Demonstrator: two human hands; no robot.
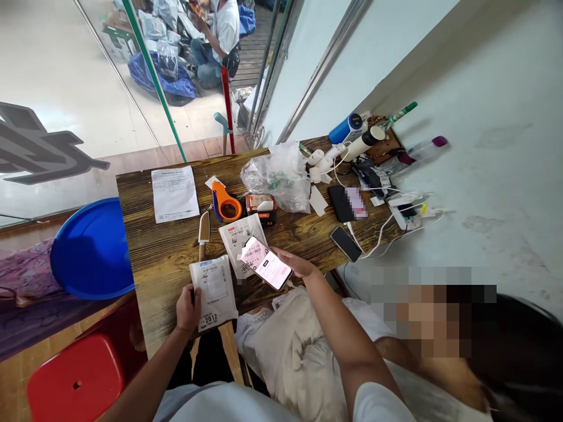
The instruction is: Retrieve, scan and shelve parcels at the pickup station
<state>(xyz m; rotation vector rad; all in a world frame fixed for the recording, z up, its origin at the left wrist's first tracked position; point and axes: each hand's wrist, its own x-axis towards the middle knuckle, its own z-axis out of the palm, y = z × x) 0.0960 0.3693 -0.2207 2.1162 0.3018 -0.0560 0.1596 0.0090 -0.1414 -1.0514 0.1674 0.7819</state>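
Note:
My left hand (189, 308) grips the left edge of a white labelled packet (214, 291) marked 2012, at the table's front edge. My right hand (294, 264) holds a phone (272, 271) with a lit screen, tilted over a second white packet (235, 237) that lies on the wooden table (171, 246). The phone covers part of that packet's label. Behind the first packet lies a knife (204, 228) with a pale blade cover. An orange tape dispenser (226, 202) and a black and orange battery-like block (261, 209) sit beyond the second packet.
A printed sheet (175, 193) lies at the back left, a clear plastic bag (285, 181) at the back middle. Phones, cables and a power strip (403, 214) crowd the right. A seated person (444, 328) is close on my right. A red stool (77, 378) stands lower left.

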